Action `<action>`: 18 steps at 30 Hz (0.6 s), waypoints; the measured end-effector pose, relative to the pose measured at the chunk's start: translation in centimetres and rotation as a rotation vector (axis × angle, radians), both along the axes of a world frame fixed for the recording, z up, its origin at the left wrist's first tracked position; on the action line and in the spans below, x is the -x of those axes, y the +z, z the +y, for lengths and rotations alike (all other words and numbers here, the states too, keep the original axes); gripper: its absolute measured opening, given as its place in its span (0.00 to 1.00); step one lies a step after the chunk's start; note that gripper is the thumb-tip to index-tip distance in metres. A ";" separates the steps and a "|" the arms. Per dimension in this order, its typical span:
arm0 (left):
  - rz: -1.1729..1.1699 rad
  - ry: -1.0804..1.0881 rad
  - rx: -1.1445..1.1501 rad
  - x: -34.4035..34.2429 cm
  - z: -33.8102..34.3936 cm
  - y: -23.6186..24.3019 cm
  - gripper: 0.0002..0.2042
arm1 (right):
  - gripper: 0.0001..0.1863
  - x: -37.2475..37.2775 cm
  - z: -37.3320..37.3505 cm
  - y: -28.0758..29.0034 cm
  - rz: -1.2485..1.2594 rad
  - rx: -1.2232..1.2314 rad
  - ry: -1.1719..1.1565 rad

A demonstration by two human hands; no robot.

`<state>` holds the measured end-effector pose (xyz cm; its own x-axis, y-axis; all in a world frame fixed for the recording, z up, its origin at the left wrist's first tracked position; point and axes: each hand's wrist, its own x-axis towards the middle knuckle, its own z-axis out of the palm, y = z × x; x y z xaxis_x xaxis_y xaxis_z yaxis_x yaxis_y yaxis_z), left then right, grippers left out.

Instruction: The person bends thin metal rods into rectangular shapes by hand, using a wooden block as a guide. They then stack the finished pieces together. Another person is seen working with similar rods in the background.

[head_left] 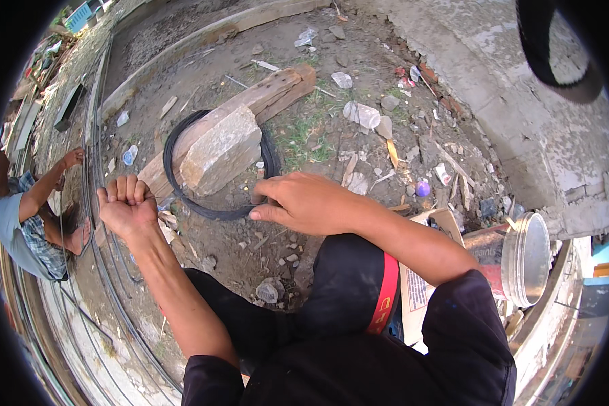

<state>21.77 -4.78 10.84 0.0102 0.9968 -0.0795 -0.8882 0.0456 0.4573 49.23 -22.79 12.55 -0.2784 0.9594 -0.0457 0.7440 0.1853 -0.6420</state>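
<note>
A coil of thin black wire point(216, 214) lies on the dirt, looped around a pale rough stone point(224, 150). The stone rests against a weathered wooden beam point(267, 96). At the coil's near right side is my right hand point(304, 203), its thumb and fingers curled in on the wire; the fingertips are partly hidden and a little blurred. My left hand point(130, 206) is raised left of the coil, palm side up, with the fingers folded into a fist. Whatever may be inside that fist cannot be made out.
Long steel bars point(96, 203) run along the left, where another person point(30, 223) sits low. A clear plastic bucket point(526, 260) lies on its side at the right by a cardboard box point(416, 298). Rubble, plastic scraps and a purple ball point(423, 189) litter the ground beside a concrete slab point(501, 81).
</note>
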 end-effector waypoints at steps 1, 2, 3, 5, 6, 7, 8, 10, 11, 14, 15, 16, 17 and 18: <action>0.026 0.030 0.032 -1.1 -0.6 0.5 0.27 | 0.13 0.5 -0.2 0.3 -0.049 -0.068 -0.035; 0.052 0.061 0.065 -2.1 -1.0 0.8 0.27 | 0.14 0.8 -0.3 0.5 -0.098 -0.135 -0.071; 0.060 0.068 0.065 -2.6 -1.2 0.8 0.27 | 0.14 0.9 -0.2 0.4 -0.155 -0.170 -0.055; 0.076 0.085 0.066 -3.2 -1.4 0.5 0.27 | 0.13 1.2 0.0 0.2 -0.270 -0.241 -0.021; 0.074 0.077 0.061 -3.2 -1.5 0.6 0.26 | 0.13 1.3 0.0 0.1 -0.276 -0.299 -0.018; 0.069 0.085 0.057 -3.1 -1.5 0.6 0.27 | 0.12 1.2 -0.1 -0.1 -0.282 -0.357 -0.013; 0.064 0.093 0.054 -2.9 -1.4 0.6 0.27 | 0.12 1.2 -0.1 -0.2 -0.287 -0.416 -0.009; 0.055 0.096 0.030 -2.3 -1.1 0.6 0.27 | 0.12 1.1 -0.1 -0.2 -0.241 -0.379 -0.025; 0.053 0.090 0.010 -1.8 -0.8 0.3 0.27 | 0.13 1.0 -0.1 -0.3 -0.218 -0.361 -0.033; 0.021 0.079 -0.011 -1.4 -0.8 0.8 0.27 | 0.13 0.0 0.5 -1.3 0.139 -0.029 0.012; 0.009 0.075 -0.009 -1.4 -1.0 1.0 0.27 | 0.13 -0.1 0.7 -1.1 0.216 0.065 0.013; 0.003 0.061 -0.028 -1.4 -1.0 1.1 0.28 | 0.14 -0.1 0.9 -0.8 0.292 0.159 0.013; -0.003 0.046 -0.046 -1.3 -1.1 1.1 0.28 | 0.14 0.0 1.1 -0.7 0.368 0.254 0.014; -0.014 0.028 -0.064 -1.3 -1.1 1.1 0.28 | 0.14 0.0 1.2 -0.7 0.393 0.292 0.002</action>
<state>23.10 -5.88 11.95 -0.0176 0.9997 -0.0155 -0.8950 -0.0088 0.4460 49.24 -21.55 11.85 -0.3302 0.9217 -0.2037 0.4351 -0.0429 -0.8993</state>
